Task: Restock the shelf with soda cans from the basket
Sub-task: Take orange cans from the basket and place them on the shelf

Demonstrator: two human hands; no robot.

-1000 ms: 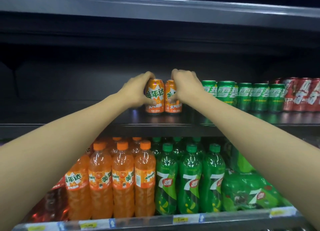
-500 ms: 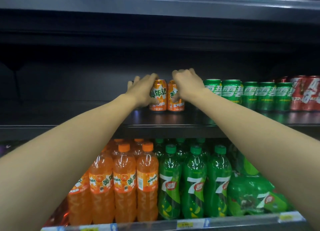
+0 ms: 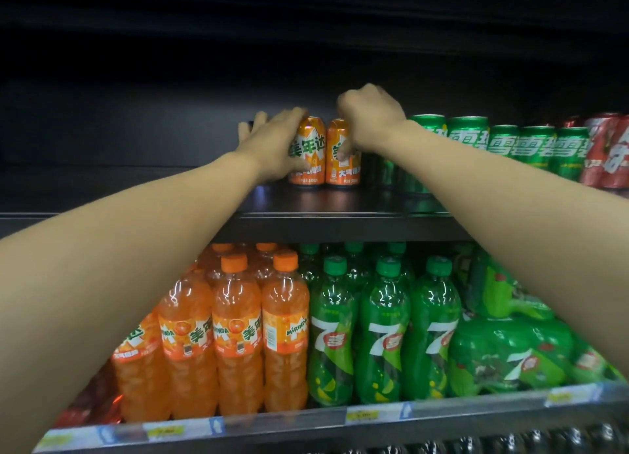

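Two orange soda cans stand upright side by side on the dark upper shelf (image 3: 340, 215), just left of a row of green cans (image 3: 503, 147). My left hand (image 3: 275, 143) lies against the left orange can (image 3: 311, 147). Its fingers stretch straight back past the can's left side and its thumb rests low on the can's front. My right hand (image 3: 371, 116) is curled over the top of the right orange can (image 3: 342, 174), with the thumb down its front. The basket is out of view.
Red cans (image 3: 606, 147) follow the green ones at the far right. Left of the orange cans the upper shelf is bare and dark (image 3: 136, 181). Below stand orange bottles (image 3: 235, 334) and green bottles (image 3: 381, 334) behind a price rail (image 3: 374, 416).
My left hand's fingers have straightened off its can and now reach behind it. My right hand stays curled on the other can. Both cans stand where they were.
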